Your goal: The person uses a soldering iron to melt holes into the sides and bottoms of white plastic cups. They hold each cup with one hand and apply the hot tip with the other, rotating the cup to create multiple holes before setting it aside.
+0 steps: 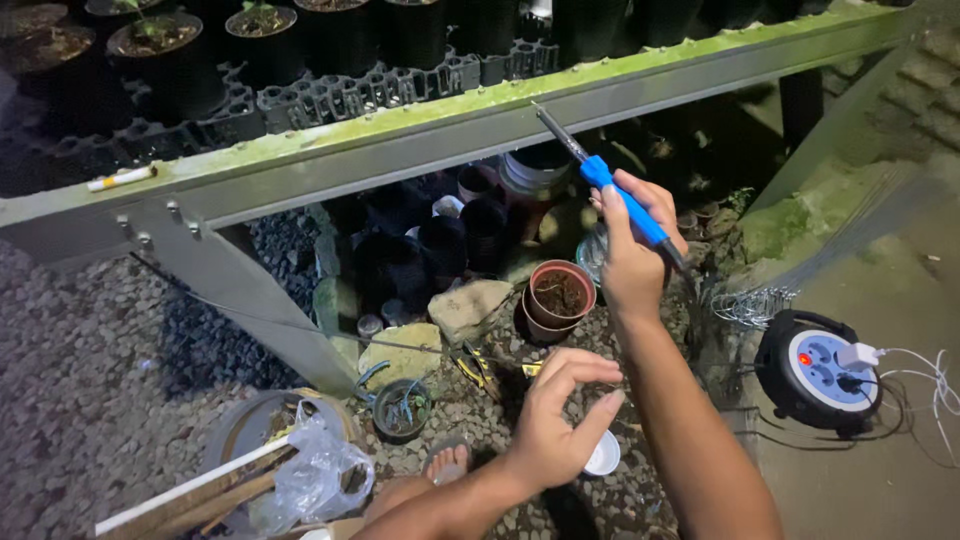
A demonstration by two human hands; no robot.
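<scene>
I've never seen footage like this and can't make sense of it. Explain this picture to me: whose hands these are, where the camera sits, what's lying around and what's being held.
There is no machine here: the camera sits on a person's head and looks down at their own two bare hands. It is dark, and the ground is gravel.

The right hand has its grip closed on a blue-handled tool, whose metal tip points up at a mossy metal bench rail. The left hand is open and holds nothing; it hovers above a small white lid.

On the bench stand black plant pots. Under it lie stones and a brown pot. To the right sits a round extension cord reel with a white plug in it. At lower left is a bucket with a plastic bag.
</scene>
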